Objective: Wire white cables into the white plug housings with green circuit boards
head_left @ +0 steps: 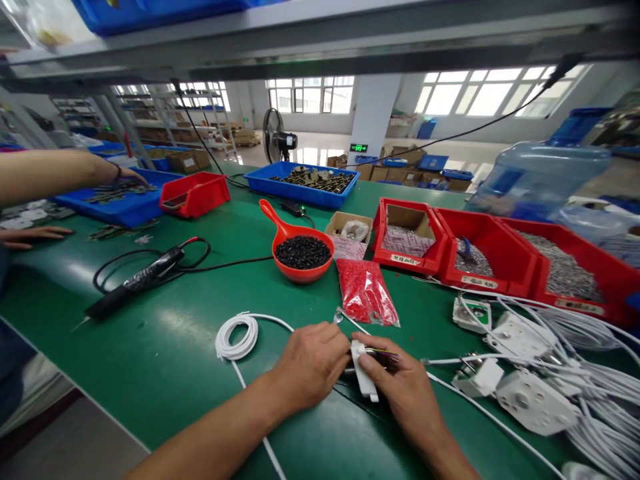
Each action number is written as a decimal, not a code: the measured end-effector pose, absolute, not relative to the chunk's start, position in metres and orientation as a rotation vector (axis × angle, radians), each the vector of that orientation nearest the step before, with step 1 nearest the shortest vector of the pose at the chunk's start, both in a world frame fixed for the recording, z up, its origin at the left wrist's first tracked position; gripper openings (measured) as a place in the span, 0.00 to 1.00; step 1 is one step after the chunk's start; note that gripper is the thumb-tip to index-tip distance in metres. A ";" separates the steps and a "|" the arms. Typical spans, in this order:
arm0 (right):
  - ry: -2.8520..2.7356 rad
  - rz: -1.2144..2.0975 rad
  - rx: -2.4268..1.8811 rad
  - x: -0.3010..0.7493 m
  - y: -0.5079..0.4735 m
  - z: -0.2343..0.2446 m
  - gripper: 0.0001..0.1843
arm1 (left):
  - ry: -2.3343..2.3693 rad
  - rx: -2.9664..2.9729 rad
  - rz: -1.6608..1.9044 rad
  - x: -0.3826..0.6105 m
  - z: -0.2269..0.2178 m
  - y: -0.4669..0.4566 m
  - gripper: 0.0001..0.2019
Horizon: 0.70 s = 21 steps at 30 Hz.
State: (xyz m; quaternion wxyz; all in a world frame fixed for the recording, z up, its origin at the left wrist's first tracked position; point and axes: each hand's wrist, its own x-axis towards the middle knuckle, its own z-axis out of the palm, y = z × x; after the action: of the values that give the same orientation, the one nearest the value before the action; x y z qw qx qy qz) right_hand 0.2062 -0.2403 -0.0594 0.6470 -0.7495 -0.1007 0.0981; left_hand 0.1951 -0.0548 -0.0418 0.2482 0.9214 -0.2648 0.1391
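In the head view my right hand is closed round a white plastic housing, thumb on its face. Thin coloured wires stick out of the housing beside my fingers. Against its left side is my left hand, its fingers curled together; whatever they pinch is hidden behind the knuckles. A coil of white cable lies on the green table to the left, and one strand runs behind my left hand. Just beyond both hands rests a clear bag of red pieces.
An orange scoop holds black pieces. Red bins of small metal parts line the right, above white housings and cables. An electric screwdriver lies left. A co-worker's arm reaches into a blue tray. A shelf hangs overhead.
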 end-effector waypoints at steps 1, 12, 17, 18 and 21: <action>-0.244 0.231 -1.707 0.206 -0.241 -0.060 0.21 | -0.688 2.518 0.307 0.195 -0.037 -0.051 0.05; -0.412 0.174 -1.630 0.201 -0.249 -0.052 0.21 | -0.331 2.823 -0.386 0.207 0.003 -0.016 0.15; -0.509 0.125 -1.607 0.195 -0.251 -0.051 0.18 | -0.288 3.060 -0.477 0.225 -0.001 -0.052 0.14; -0.517 0.118 -1.605 0.194 -0.253 -0.052 0.18 | -0.277 3.083 -0.497 0.227 -0.002 -0.058 0.15; -0.541 0.106 -1.591 0.193 -0.256 -0.052 0.17 | -0.245 3.129 -0.544 0.227 -0.002 -0.071 0.17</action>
State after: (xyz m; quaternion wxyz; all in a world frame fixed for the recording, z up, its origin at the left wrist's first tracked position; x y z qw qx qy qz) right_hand 0.1926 -0.2564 -0.0519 0.6663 -0.7046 -0.2395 0.0471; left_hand 0.2268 -0.0714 -0.0024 -0.0218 0.9821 -0.0768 -0.1708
